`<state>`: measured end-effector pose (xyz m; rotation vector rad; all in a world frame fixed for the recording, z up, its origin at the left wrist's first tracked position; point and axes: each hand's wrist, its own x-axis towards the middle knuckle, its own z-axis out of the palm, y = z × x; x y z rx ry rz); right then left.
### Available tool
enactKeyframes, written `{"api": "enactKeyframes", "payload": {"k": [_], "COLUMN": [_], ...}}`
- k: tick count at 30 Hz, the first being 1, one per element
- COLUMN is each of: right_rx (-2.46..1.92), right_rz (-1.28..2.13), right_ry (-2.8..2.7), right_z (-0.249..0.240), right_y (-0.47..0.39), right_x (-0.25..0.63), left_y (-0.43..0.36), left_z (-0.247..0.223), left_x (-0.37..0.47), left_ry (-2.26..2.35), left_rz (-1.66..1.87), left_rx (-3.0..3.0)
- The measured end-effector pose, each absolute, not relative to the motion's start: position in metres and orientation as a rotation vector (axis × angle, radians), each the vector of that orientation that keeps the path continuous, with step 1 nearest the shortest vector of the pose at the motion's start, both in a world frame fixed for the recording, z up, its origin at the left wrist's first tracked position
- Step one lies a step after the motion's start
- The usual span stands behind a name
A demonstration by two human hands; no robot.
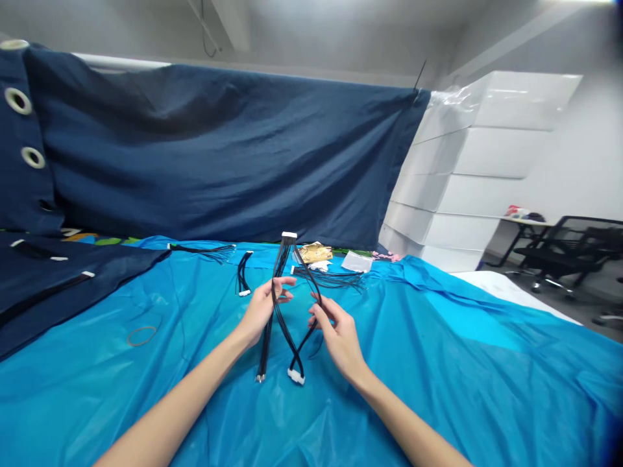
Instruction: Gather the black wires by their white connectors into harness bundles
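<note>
"Over the blue sheet (97, 389), from the head view — holding what?"

"Holding one black wire harness (281, 319) between left hand (260, 308) and right hand (337, 327), running lengthwise straight ahead: putting the far white connector (289, 235) beyond both hands, the near white connector (296, 376) on the close side, nearer the right fingertips, and the loose wire tips (261, 377) nearer the left hand."

"Clamping how?"

"Pinching a strand with the right; touching the wires with the left, with fingers parted — not managing to tell if gripping. Spacing the hands apart."

"Counting what?"

"Counting two hands, one harness, two connectors on it; three more black bundles (331, 279) on the sheet, two black cables (48, 295) on the dark cloth (117, 259), one elastic band (139, 344)."
</note>
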<state>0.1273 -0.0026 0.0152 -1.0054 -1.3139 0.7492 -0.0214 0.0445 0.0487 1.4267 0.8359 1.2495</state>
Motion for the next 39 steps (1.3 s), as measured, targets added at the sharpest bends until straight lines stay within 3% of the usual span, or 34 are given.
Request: {"api": "enactKeyframes", "payload": {"k": [11,25,33,39], "right_rx": [-0.975,-0.995,-0.686,-0.637], "right_rz": [0.411,0.294,1.017,1.296], "right_ry": [-1.639,-1.610,-1.414,-1.458], "right_z": [0.028,0.028,0.035,0.030], "right_y": [-0.016,-0.021,-0.030,-0.029], "right_x": [0.121,0.123,0.113,0.110], "left_y": [0.026,0.023,0.033,0.038], "left_z": [0.066,0.071,0.061,0.059], "left_x": [-0.020,-0.021,-0.018,-0.018], "left_ry": [0.548,0.610,0.693,0.701], "left_rz": [1.103,1.107,1.318,1.524], "left_rx": [1.301,1.311,1.382,1.289]}}
